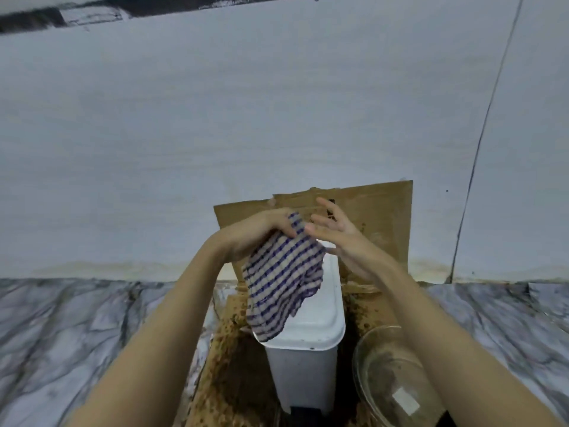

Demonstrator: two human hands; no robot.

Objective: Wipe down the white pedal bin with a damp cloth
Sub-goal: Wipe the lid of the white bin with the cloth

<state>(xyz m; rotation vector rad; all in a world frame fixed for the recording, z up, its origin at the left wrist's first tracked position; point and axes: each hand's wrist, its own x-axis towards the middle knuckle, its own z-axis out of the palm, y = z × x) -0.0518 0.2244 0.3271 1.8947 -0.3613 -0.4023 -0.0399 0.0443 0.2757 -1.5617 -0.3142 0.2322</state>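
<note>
L hand [261, 229] gripping blue-checked cloth [283, 288] above white plastic pedal bin [311, 334]; R hand [341, 238] hovering, fingers spread; wiping apparently not begun.

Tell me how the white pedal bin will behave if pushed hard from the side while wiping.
The white pedal bin looks like plastic, so it is probably light and apt to slide. It stands tall and narrow, so a high push may tip it, perhaps toward the glass bowl close beside it.
</note>
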